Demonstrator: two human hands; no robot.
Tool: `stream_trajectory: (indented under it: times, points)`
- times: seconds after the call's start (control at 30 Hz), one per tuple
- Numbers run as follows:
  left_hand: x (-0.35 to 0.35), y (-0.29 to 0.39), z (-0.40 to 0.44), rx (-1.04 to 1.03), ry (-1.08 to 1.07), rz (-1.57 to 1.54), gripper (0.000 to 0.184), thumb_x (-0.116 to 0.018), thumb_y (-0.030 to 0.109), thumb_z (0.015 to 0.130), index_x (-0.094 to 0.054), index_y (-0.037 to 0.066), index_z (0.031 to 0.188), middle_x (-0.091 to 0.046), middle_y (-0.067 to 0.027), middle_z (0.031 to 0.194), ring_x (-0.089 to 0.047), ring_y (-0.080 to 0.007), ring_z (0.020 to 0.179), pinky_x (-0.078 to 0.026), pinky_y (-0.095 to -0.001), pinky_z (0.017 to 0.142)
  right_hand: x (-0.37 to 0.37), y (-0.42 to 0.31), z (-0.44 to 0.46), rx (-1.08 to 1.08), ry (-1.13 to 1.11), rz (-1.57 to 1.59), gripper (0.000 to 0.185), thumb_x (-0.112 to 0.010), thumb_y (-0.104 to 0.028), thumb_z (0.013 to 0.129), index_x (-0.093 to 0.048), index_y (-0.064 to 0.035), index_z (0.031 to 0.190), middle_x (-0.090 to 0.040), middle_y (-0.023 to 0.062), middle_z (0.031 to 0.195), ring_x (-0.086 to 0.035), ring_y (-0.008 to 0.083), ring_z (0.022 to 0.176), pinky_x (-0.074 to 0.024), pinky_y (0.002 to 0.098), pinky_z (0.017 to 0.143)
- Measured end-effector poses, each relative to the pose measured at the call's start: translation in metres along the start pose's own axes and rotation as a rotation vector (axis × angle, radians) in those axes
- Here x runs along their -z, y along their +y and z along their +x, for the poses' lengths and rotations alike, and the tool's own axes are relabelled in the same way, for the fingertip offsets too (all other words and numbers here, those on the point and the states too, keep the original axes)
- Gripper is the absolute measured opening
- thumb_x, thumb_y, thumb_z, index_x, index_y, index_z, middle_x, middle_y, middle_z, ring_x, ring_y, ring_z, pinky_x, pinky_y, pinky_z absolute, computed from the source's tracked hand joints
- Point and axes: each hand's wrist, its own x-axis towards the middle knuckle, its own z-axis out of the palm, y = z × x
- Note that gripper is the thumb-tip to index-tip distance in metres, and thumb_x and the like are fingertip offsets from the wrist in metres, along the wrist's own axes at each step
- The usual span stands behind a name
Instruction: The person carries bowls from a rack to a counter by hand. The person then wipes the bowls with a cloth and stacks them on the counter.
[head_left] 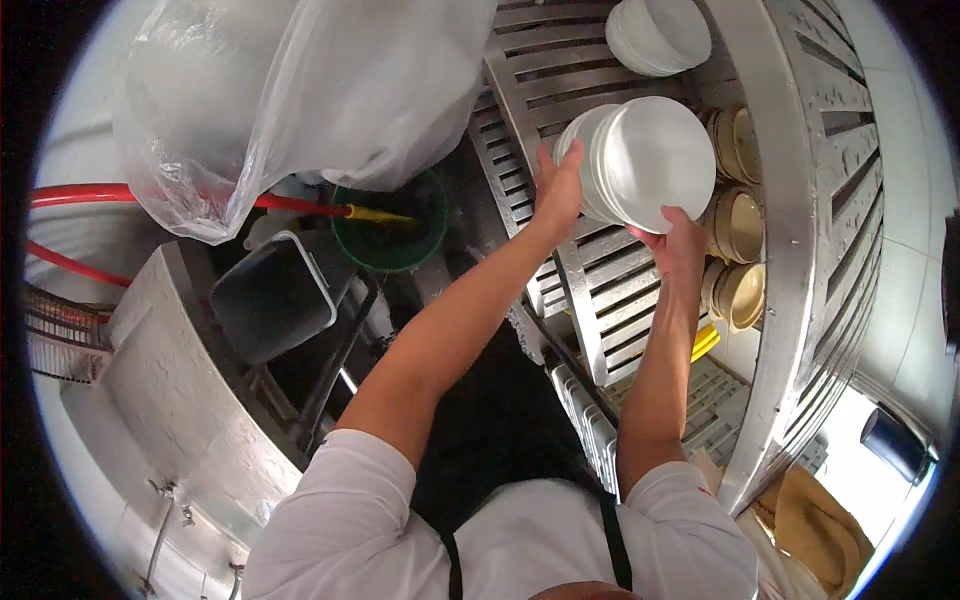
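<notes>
A stack of white plates (660, 150) is between my two hands over a slatted metal shelf. My left hand (559, 188) grips the left side of the stack, its thumb and a finger visible at the rims. At the near right edge, my right hand (676, 240) is closed on the plates, thumb on the top plate and the other fingers hidden beneath. More white dishes (660, 35) stand stacked farther back on the shelf (625, 280). Several stacked tan bowls (740, 215) lie on their sides just right of the plates.
A large clear plastic bag (300, 90) hangs at upper left. Below it are a red hose (300, 204), a green bucket (395, 235) and a black bin (270, 300). A steel counter (190, 370) runs along the left; a metal rack post (790, 250) rises on the right.
</notes>
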Motion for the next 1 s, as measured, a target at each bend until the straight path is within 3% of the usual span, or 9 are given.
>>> stream_trajectory:
  times: [0.07, 0.17, 0.47, 0.57, 0.67, 0.73, 0.8, 0.87, 1.0]
  points:
    - [-0.002, 0.007, -0.007, -0.31, 0.069, 0.135, 0.076, -0.053, 0.052, 0.096, -0.023, 0.017, 0.157, -0.019, -0.0216, 0.162, -0.014, -0.0435, 0.15, -0.016, -0.0619, 0.117, 0.002, -0.001, 0.004, 0.047, 0.005, -0.129, 0.055, -0.06, -0.011, 0.082, -0.046, 0.0116, 0.131, -0.061, 0.0247, 0.116, -0.071, 0.0328, 0.083, -0.0643, 0.0344, 0.051]
    - [0.0, 0.029, -0.005, -0.393, -0.074, 0.611, 0.073, -0.054, 0.046, 0.096, -0.028, 0.012, 0.155, -0.018, -0.0226, 0.162, -0.016, -0.0443, 0.149, -0.016, -0.0598, 0.118, -0.005, 0.002, 0.012, 0.042, 0.015, -0.262, 0.049, -0.059, -0.01, 0.083, -0.049, 0.0123, 0.126, -0.06, 0.0258, 0.117, -0.071, 0.0322, 0.081, -0.0644, 0.0343, 0.051]
    - [-0.006, 0.005, 0.026, -0.528, -0.114, 0.537, 0.072, -0.048, 0.001, 0.083, -0.031, 0.015, 0.152, -0.015, -0.0183, 0.164, -0.015, -0.0474, 0.148, -0.016, -0.0676, 0.116, -0.015, -0.013, 0.01, 0.014, 0.108, -0.702, 0.045, -0.061, -0.011, 0.082, -0.052, 0.0075, 0.123, -0.069, 0.0167, 0.079, -0.065, 0.0212, 0.049, -0.052, 0.0304, 0.038]
    - [-0.01, 0.014, 0.017, -0.442, -0.089, 0.632, 0.071, -0.049, -0.002, 0.082, -0.034, 0.012, 0.15, -0.016, -0.0169, 0.164, -0.017, -0.047, 0.148, -0.017, -0.0672, 0.116, -0.008, 0.0, 0.014, 0.039, 0.113, -0.699, 0.03, -0.063, -0.013, 0.082, -0.058, 0.0039, 0.107, -0.066, 0.0133, 0.072, -0.06, 0.0184, 0.046, -0.0454, 0.0287, 0.038]
    - [-0.013, 0.019, 0.012, -0.424, -0.061, 0.666, 0.068, -0.052, -0.001, 0.083, -0.037, 0.011, 0.148, -0.017, -0.017, 0.163, -0.018, -0.0475, 0.147, -0.016, -0.0687, 0.115, -0.002, 0.011, 0.022, 0.066, 0.145, -0.663, 0.033, -0.064, -0.018, 0.085, -0.056, 0.0012, 0.111, -0.065, 0.0114, 0.074, -0.057, 0.016, 0.045, -0.0402, 0.0254, 0.037]
    - [-0.014, 0.023, 0.008, -0.421, -0.044, 0.634, 0.059, -0.053, 0.009, 0.088, -0.041, 0.009, 0.146, -0.023, -0.0178, 0.161, -0.023, -0.044, 0.146, -0.018, -0.0625, 0.117, 0.015, 0.027, 0.04, 0.24, 0.175, -0.759, 0.036, -0.064, -0.029, 0.09, -0.056, -0.0023, 0.113, -0.066, 0.0106, 0.084, -0.062, 0.0164, 0.059, -0.0466, 0.0268, 0.048]
    - [-0.01, 0.025, 0.018, -0.406, -0.086, 0.479, 0.053, -0.053, 0.022, 0.093, -0.045, 0.008, 0.143, -0.03, -0.0184, 0.158, -0.028, -0.0398, 0.145, -0.02, -0.0543, 0.119, 0.031, 0.04, 0.056, 0.283, 0.151, -0.498, 0.043, -0.061, -0.041, 0.093, -0.056, -0.0057, 0.117, -0.065, 0.0096, 0.099, -0.065, 0.018, 0.078, -0.0506, 0.0306, 0.065]
    - [0.005, 0.025, 0.059, -0.374, -0.185, 0.202, 0.054, -0.05, 0.04, 0.098, -0.049, 0.006, 0.141, -0.038, -0.0189, 0.154, -0.034, -0.0348, 0.144, -0.023, -0.0443, 0.12, 0.036, 0.047, 0.061, 0.176, 0.073, 0.115, 0.053, -0.055, -0.054, 0.095, -0.056, -0.0089, 0.123, -0.064, 0.0082, 0.117, -0.064, 0.0209, 0.102, -0.0524, 0.0369, 0.086]
    - [0.013, 0.007, 0.111, -0.182, -0.374, 0.263, 0.069, -0.04, 0.059, 0.099, -0.054, 0.002, 0.136, -0.053, -0.0167, 0.142, -0.046, -0.0282, 0.134, -0.031, -0.0358, 0.113, 0.014, 0.075, 0.09, -0.006, -0.075, 0.585, 0.061, -0.039, -0.055, 0.1, -0.047, -0.0128, 0.143, -0.05, 0.0084, 0.145, -0.048, 0.0293, 0.132, -0.0399, 0.0474, 0.109]
